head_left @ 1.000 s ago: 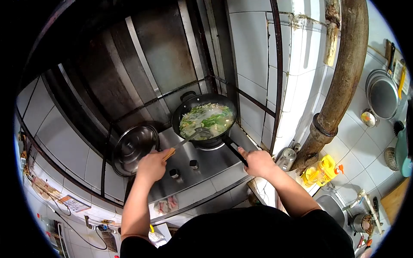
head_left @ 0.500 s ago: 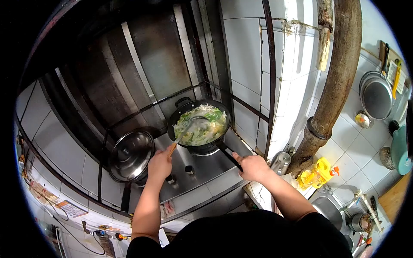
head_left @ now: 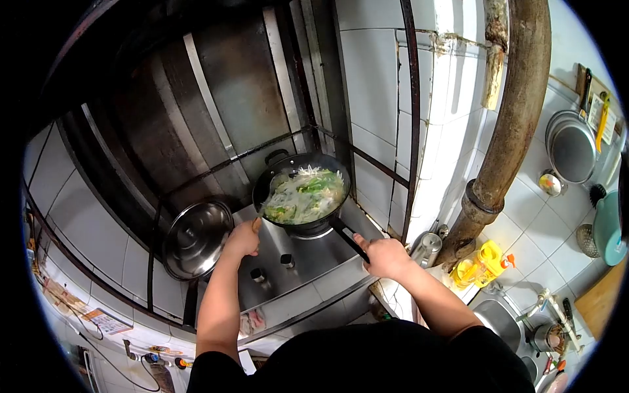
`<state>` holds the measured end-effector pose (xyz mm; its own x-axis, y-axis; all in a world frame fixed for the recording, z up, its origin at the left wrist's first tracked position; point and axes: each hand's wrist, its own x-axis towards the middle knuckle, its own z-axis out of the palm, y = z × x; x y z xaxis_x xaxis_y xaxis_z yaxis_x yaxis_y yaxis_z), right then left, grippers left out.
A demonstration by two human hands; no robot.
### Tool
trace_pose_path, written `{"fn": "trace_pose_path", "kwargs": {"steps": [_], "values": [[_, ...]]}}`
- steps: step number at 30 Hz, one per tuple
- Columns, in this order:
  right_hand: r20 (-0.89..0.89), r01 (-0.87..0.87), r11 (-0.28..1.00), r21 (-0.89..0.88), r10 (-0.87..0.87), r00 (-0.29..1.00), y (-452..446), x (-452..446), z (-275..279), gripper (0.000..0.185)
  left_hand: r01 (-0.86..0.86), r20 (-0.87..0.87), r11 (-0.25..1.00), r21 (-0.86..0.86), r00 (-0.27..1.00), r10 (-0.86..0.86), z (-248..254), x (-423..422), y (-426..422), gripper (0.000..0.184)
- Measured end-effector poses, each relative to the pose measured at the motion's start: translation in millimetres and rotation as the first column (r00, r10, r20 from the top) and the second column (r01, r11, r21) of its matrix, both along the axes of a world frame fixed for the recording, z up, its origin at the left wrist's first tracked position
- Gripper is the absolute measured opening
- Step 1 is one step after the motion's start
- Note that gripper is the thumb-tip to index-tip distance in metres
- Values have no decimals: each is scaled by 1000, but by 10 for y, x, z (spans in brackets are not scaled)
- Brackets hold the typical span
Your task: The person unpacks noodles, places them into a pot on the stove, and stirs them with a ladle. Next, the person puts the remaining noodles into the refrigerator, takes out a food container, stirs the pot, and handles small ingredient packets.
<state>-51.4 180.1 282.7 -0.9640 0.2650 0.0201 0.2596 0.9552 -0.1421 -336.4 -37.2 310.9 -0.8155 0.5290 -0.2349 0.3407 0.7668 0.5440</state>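
A black wok (head_left: 262,191) stands on the right burner of the steel stove (head_left: 295,275), with steaming green and white vegetables (head_left: 308,196) inside. My right hand (head_left: 386,257) is closed around the wok's black handle (head_left: 348,240). My left hand (head_left: 241,241) grips the wooden handle of a spatula (head_left: 256,224) at the wok's left rim. The spatula's head is hidden or lost in steam and food. Left of that hand a shiny steel bowl-shaped lid or pan (head_left: 196,239) rests on the left side of the stove.
Two black knobs (head_left: 287,261) sit at the stove's front. A thick brown pipe (head_left: 511,131) runs down on the right. Beyond it are yellow bottles (head_left: 486,262), a sink (head_left: 498,318) and hanging pans (head_left: 571,149). A metal rail frame surrounds the stove.
My left hand has swept the spatula across the wok and now holds it near the left rim. The vegetables have shifted. My right hand keeps its grip on the handle.
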Motion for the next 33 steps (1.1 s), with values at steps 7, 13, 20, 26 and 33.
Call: {"fn": "trace_pose_path", "kwargs": {"steps": [7,13,20,26,33], "values": [[-15,-1,1000,8,1,1000,-3,11,3,68,-85,506,938,335,856,-104,-26,-103,-31,33],[-9,-7,1000,12,8,1000,17,3,-25,66,44,444,941,336,873,-200,103,148,-172,36],[-8,-23,1000,16,23,1000,35,-4,-47,66,186,190,965,183,957,-220,438,621,-346,37],[9,-15,1000,11,15,1000,23,-1,-13,66,353,-464,935,-39,822,-329,491,786,-682,50],[14,-6,1000,12,6,1000,23,-7,-15,69,205,-583,958,-199,762,-284,752,1224,-822,46]]}}
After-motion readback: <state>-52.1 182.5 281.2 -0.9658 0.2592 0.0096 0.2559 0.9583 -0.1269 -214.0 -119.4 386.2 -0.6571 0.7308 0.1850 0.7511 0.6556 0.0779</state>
